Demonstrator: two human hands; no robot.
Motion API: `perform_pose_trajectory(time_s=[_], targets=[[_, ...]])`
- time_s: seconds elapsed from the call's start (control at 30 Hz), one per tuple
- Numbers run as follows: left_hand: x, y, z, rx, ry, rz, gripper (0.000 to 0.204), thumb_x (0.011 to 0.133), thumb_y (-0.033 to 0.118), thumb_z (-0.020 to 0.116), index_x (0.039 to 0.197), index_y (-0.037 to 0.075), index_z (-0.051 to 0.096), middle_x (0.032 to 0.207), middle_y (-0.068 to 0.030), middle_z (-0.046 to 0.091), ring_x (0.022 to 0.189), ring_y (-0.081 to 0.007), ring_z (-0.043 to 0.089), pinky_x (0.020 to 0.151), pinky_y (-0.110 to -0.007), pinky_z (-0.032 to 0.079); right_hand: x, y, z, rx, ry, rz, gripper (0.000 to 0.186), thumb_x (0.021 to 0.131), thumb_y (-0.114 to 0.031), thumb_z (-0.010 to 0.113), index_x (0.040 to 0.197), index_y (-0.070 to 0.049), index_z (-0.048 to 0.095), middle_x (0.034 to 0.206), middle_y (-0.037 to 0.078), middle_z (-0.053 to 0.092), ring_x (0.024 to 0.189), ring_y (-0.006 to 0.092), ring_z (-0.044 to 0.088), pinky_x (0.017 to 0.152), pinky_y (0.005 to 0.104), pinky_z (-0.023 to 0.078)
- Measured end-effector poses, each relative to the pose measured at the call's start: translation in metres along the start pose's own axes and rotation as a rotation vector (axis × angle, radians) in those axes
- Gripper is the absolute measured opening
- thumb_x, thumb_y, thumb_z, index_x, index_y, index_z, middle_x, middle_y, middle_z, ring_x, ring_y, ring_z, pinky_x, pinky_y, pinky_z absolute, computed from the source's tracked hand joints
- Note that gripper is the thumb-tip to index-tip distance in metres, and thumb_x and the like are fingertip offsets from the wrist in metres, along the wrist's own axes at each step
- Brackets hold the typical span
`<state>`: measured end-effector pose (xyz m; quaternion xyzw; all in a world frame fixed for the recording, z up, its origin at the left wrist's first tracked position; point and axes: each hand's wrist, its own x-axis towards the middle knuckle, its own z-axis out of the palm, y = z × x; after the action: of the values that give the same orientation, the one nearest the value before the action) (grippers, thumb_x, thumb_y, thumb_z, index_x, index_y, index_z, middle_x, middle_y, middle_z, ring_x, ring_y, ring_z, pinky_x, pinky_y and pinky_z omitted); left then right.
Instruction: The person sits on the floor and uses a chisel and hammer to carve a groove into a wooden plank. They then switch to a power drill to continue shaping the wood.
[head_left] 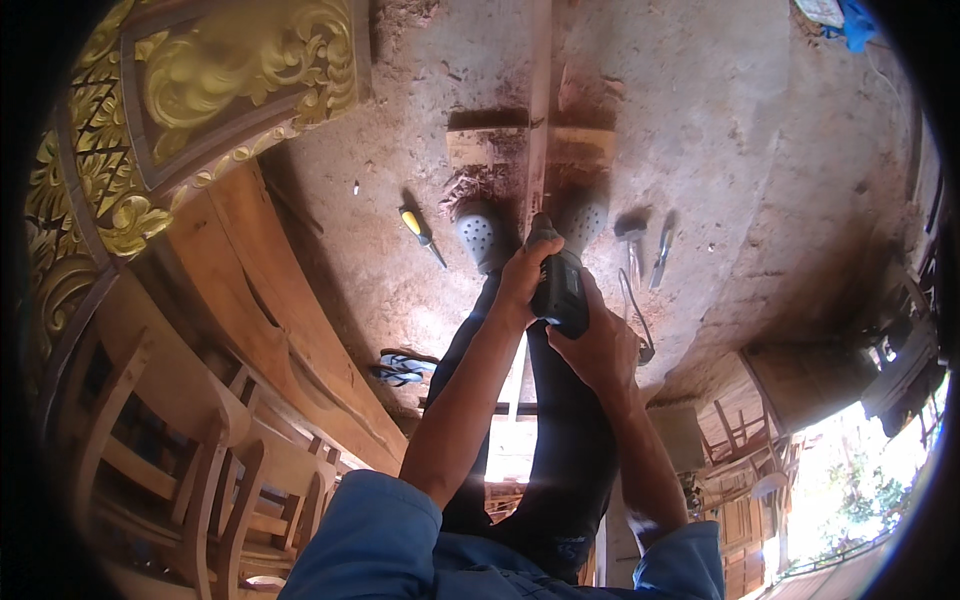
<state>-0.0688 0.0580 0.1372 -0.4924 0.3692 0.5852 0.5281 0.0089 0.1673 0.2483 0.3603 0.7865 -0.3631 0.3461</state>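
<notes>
Between my knees I hold a dark power drill (562,295), its narrower front end pointing away from me toward a long narrow wooden beam (538,110). My left hand (527,272) is closed around the drill's front part from the left. Wrapped round its rear right side is my right hand (601,342); some of its fingers are hidden behind the tool. The beam runs along the floor between my grey clogs (480,236) and lies across a short board (480,147). Whether the drill's tip touches the beam is hidden.
Left of my feet lies a yellow-handled tool (415,226); to the right are a hammer (632,242), a chisel-like tool (662,256) and a thin curved dark item (637,315). Sandals (403,368), wooden planks (270,300), chairs (190,440) and a gilded carved panel (230,75) stand leftward.
</notes>
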Motion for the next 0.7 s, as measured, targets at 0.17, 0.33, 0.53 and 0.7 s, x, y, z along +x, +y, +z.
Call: perform_pose_trajectory(time_s=[0.17, 0.33, 0.53, 0.7], targets=[[0.011, 0.002, -0.002, 0.005, 0.008, -0.020, 0.027, 0.088, 0.023, 0.078, 0.107, 0.007, 0.065, 0.083, -0.0029, 0.065, 0.067, -0.0147, 0.067, 0.060, -0.029, 0.055, 0.007, -0.002, 0.004, 0.036, -0.049, 0.093, 0.095, 0.073, -0.034, 0.086, 0.156, -0.018, 0.042, 0.096, 0.021, 0.076, 0.088, 0.0422, 0.075, 0.079, 0.0514, 0.059], [0.011, 0.002, -0.005, -0.007, -0.012, -0.029, 0.026, 0.089, 0.022, 0.077, 0.107, 0.007, 0.065, 0.084, -0.0034, 0.066, 0.066, -0.0151, 0.067, 0.060, -0.029, 0.056, 0.008, -0.003, 0.004, 0.048, -0.046, 0.094, 0.095, 0.073, -0.034, 0.086, 0.156, -0.018, 0.043, 0.095, 0.021, 0.076, 0.087, 0.0422, 0.075, 0.078, 0.0512, 0.059], [0.013, 0.005, -0.003, 0.011, 0.026, -0.023, 0.028, 0.089, 0.021, 0.077, 0.109, 0.007, 0.064, 0.085, -0.0041, 0.066, 0.066, -0.0151, 0.067, 0.060, -0.029, 0.055, 0.012, -0.002, 0.005, 0.036, -0.050, 0.094, 0.095, 0.073, -0.034, 0.086, 0.156, -0.019, 0.044, 0.096, 0.021, 0.077, 0.087, 0.0414, 0.075, 0.077, 0.0504, 0.059], [0.018, 0.003, -0.008, -0.020, -0.004, -0.013, 0.029, 0.089, 0.021, 0.077, 0.110, 0.007, 0.064, 0.086, -0.0034, 0.066, 0.068, -0.0146, 0.067, 0.060, -0.029, 0.055, 0.014, -0.002, 0.006, 0.025, -0.062, 0.098, 0.095, 0.073, -0.034, 0.086, 0.157, -0.019, 0.043, 0.098, 0.020, 0.077, 0.088, 0.0408, 0.075, 0.078, 0.0496, 0.059]])
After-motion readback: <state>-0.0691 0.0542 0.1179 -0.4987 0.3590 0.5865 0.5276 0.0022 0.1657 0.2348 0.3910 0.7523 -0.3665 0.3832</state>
